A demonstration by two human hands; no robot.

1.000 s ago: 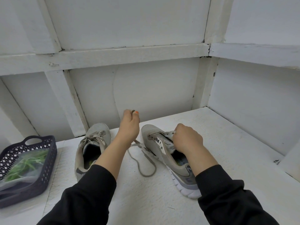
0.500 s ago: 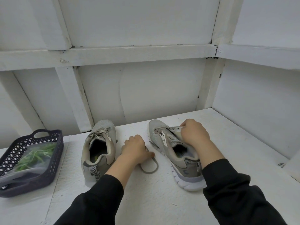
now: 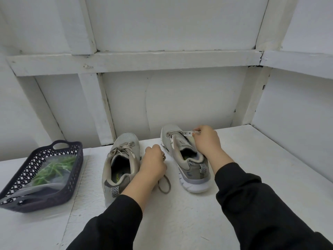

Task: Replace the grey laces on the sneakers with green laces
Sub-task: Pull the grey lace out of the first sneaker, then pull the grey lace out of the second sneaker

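Grey lace (image 3: 164, 185) gripped in the curled left hand (image 3: 155, 164), its loop lying on the bench (image 3: 180, 217).
The right hand (image 3: 207, 141) pinches the eyelet strip of the unlaced sneaker (image 3: 191, 170); the laced sneaker (image 3: 124, 141) stands beside the left hand; bagged green laces (image 3: 52, 168) lie in a basket (image 3: 45, 197) well to the left.

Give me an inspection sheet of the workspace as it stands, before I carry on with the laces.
Surface: white table, painted, lightly scuffed.
Job's things: laced sneaker, grey lace in; unlaced sneaker, no lace seen in its eyelets; grey lace, loop lying on the table; green laces, bagged in the basket.
Clutter: nothing seen.
Hands: left hand grips the grey lace; right hand pinches the unlaced sneaker's eyelet strip.
Cables: nothing seen.
Surroundings: white panelled walls.
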